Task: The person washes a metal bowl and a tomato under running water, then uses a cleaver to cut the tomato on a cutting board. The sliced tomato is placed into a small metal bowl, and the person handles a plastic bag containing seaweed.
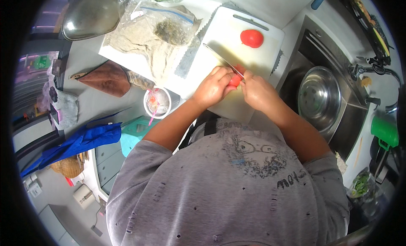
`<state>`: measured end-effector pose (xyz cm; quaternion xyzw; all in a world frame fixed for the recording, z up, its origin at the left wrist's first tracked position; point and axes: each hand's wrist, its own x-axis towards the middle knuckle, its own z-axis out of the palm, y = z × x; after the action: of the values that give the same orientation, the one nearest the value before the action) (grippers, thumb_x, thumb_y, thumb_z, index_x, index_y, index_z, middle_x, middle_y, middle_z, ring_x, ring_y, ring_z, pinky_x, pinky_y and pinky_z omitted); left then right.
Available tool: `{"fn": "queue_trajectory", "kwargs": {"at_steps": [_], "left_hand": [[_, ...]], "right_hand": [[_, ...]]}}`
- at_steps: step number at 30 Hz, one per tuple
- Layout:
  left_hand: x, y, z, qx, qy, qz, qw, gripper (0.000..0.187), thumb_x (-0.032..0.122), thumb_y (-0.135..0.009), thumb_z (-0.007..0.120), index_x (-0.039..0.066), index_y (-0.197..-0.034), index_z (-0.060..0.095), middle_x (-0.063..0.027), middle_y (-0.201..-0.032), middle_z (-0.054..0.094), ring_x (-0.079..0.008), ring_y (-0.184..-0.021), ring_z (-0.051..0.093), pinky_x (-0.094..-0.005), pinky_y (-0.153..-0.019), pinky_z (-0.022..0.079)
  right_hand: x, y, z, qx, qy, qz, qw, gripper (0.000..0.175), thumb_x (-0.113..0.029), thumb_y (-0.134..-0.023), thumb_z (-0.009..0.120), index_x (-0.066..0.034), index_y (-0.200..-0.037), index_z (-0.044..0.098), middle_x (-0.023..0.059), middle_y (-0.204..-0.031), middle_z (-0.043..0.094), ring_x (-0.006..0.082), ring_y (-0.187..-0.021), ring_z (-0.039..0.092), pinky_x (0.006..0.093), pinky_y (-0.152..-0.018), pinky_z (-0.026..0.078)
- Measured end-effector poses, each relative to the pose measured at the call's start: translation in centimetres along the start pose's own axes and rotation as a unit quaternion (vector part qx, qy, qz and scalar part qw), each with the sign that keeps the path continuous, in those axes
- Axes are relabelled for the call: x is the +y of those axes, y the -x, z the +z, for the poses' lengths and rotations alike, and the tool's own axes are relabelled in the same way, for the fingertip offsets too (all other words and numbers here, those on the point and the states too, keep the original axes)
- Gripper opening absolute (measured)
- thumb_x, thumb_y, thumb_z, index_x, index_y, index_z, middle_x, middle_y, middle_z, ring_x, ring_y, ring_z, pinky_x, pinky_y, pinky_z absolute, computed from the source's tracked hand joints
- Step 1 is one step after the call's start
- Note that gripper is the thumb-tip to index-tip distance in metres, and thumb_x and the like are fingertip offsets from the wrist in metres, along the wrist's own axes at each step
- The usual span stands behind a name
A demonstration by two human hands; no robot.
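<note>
A white cutting board (219, 33) lies on the counter before me. My left hand (215, 85) holds a cut red tomato (234, 81) on its near part. In my right hand (257, 90) is a kitchen knife (220, 57), its blade across the tomato and its tip pointing to the upper left; the handle is mostly hidden by my fingers. Some tomato flesh shows beyond the blade. Another red tomato (252, 38) rests near the board's far right corner, below the handle slot.
At the right is a steel sink (293, 65) with a metal bowl (320, 97) and a faucet (364, 69). A beige cloth (136, 46) and a zip bag of herbs (173, 31) lie left of the board. A white bin (168, 101) stands by my left forearm.
</note>
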<state>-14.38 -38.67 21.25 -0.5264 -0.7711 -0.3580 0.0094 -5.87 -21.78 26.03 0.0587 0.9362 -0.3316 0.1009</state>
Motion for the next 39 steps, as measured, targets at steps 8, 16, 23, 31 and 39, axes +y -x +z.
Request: {"fn": "queue_trajectory", "kwargs": {"at_steps": [8,16,23,31,39], "left_hand": [[0.0,0.6,-0.2,0.021,-0.011,0.007,1.0,0.033,0.011,-0.073,0.075,0.0,-0.102,0.062,-0.0125,-0.101,0.06,-0.0319,-0.092,0.057,-0.0376,-0.079,0.05],[0.0,0.6,-0.1,0.021,-0.007,0.004,1.0,0.033,0.012,-0.074,0.075,0.001,-0.101,0.062,-0.012,-0.1,0.06,-0.0311,-0.092,0.058,-0.0375,-0.08,0.051],[-0.2,0.8,0.0,0.039,-0.015,0.015,0.999,0.034,0.01,-0.072,0.077,0.001,-0.101,0.063,-0.0115,-0.099,0.061,-0.0298,-0.091,0.058,-0.0367,-0.079,0.051],[-0.3,1.1,0.3,0.053,-0.002,0.013,0.998,0.03,0.011,-0.072,0.076,0.001,-0.097,0.063,-0.0113,-0.099,0.061,-0.0299,-0.09,0.058,-0.0366,-0.079,0.051],[-0.3,1.2,0.2,0.063,-0.008,0.012,0.998,0.031,0.01,-0.071,0.078,0.002,-0.096,0.063,-0.0109,-0.098,0.061,-0.029,-0.089,0.059,-0.036,-0.077,0.051]], "right_hand": [[-0.1,3.7,-2.9,-0.017,0.018,-0.015,1.0,0.024,-0.02,-0.093,0.053,0.0023,-0.089,0.045,0.0262,-0.074,0.06,0.0464,-0.074,0.058,0.0529,-0.066,0.045],[-1.0,1.5,-1.1,-0.043,0.026,0.025,0.998,0.023,-0.019,-0.093,0.052,0.003,-0.091,0.045,0.0276,-0.078,0.06,0.0463,-0.076,0.059,0.0532,-0.067,0.045],[-0.4,2.5,-1.6,-0.019,0.032,-0.011,0.999,0.022,-0.017,-0.093,0.05,0.0051,-0.094,0.048,0.0262,-0.076,0.062,0.0437,-0.076,0.062,0.0517,-0.068,0.047],[-1.4,3.5,-2.7,-0.075,0.06,0.036,0.995,0.024,-0.019,-0.093,0.052,0.0048,-0.095,0.048,0.0262,-0.08,0.063,0.044,-0.076,0.061,0.0517,-0.068,0.048],[-1.0,1.0,-1.0,-0.013,0.0,0.002,1.0,0.025,-0.022,-0.093,0.053,0.002,-0.09,0.045,0.0272,-0.076,0.06,0.0459,-0.075,0.059,0.053,-0.065,0.045]]}}
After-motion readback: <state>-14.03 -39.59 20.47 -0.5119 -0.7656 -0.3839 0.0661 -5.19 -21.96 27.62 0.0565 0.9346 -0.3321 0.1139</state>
